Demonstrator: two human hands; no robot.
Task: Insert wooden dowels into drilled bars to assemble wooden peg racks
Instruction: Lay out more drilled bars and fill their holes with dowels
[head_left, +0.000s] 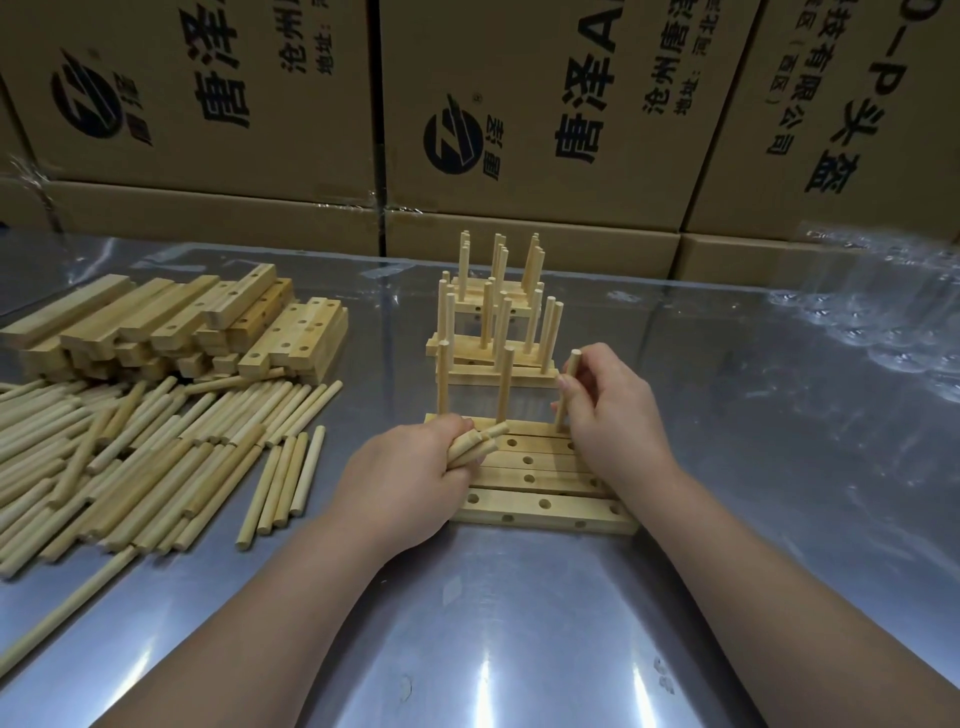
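Head view, left hand: our left hand (410, 467) is curled round a small bundle of spare dowels (475, 448) and rests on the left end of the drilled bars (540, 470).
Right hand: our right hand (608, 410) pinches one upright dowel (570, 374) between thumb and fingers, with its foot at the right end of the farthest bar.
Bars: we see several lying side by side, holes up, on the metal table (519, 623).
Pegs: two standing dowels (503, 384) rise from the farthest bar.
Behind: finished racks (493, 317) are stacked just beyond, before cardboard boxes (519, 104).
Left side: loose dowels (130, 452) lie near a stack of bars (171, 322).
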